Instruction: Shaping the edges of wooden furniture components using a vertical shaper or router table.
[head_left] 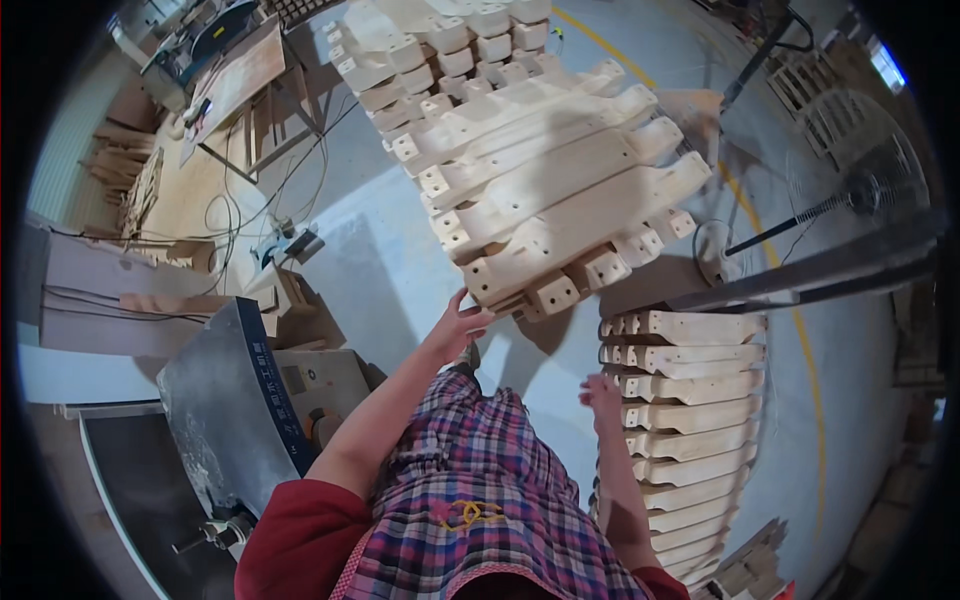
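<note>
A stack of pale wooden pieces (570,225), with shaped edges and drilled holes in their ends, stands in front of me. My left hand (462,325) is at the near left corner of the top layer, fingers spread. Its fingertips are close to a piece's end; whether they touch it I cannot tell. My right hand (600,392) is raised with its fingers loosely bent and apart, holding nothing. Just right of it stands a second stack of similar wooden pieces (690,415), lined up in a long row.
To my left stands a grey machine (225,395) with a dark edge. Beyond it are a cable-strewn power tool (290,245) and a wooden-topped table (235,85). A pedestal fan (850,190) and a dark metal beam (820,265) are at the right. A yellow line (815,400) crosses the floor.
</note>
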